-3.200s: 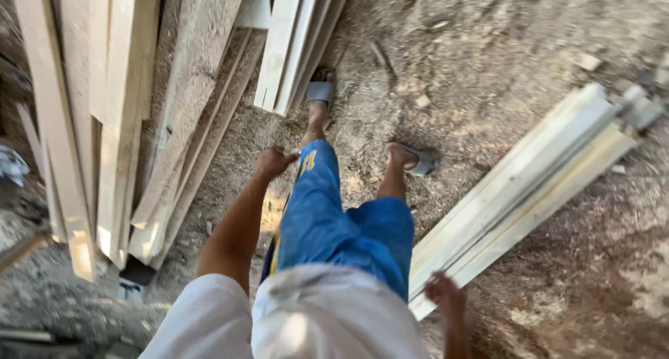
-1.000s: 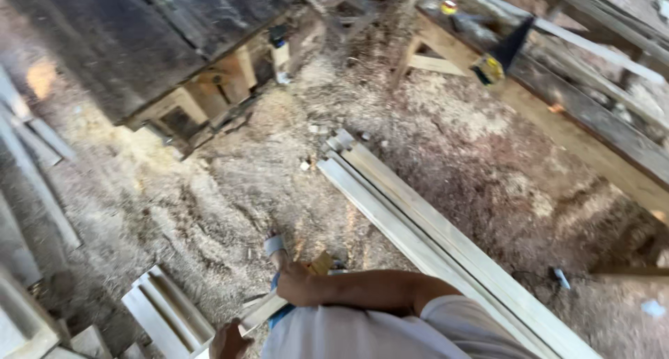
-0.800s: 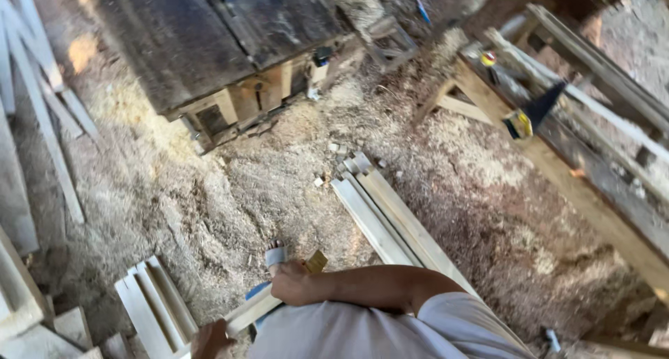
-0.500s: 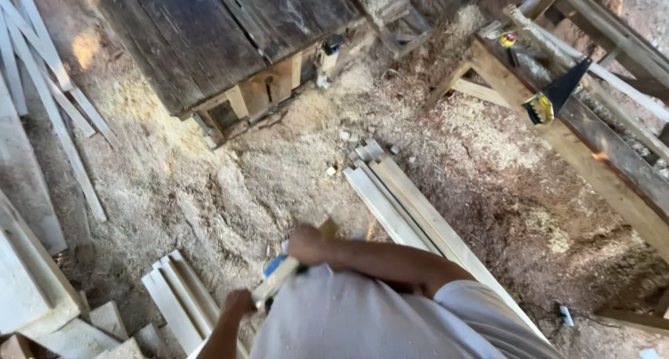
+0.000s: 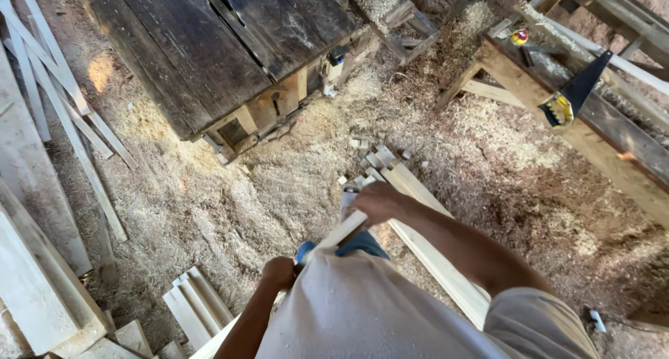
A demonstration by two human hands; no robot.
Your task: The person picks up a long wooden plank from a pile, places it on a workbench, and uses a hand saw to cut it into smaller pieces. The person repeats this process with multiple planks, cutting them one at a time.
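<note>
My right hand (image 5: 380, 201) grips the upper end of a pale wooden strip (image 5: 341, 230) held across my body. My left hand (image 5: 279, 272) closes on the same strip lower down, where my white shirt hides most of it. Just beyond my right hand, a stack of pale planks (image 5: 418, 227) lies on the sawdust floor, running toward the lower right. My blue trousers show between my hands.
A dark wooden workbench (image 5: 209, 45) stands ahead. A handsaw (image 5: 575, 94) rests on a wooden frame (image 5: 599, 143) at the right. Short pale boards (image 5: 191, 307) lie at lower left, thin slats (image 5: 63, 115) and wide boards (image 5: 28, 261) at the left. Sawdust covers the ground.
The view has swung from my legs and leaning boards to the workbench area. My right hand has risen along the strip, and both hands now hold it.
</note>
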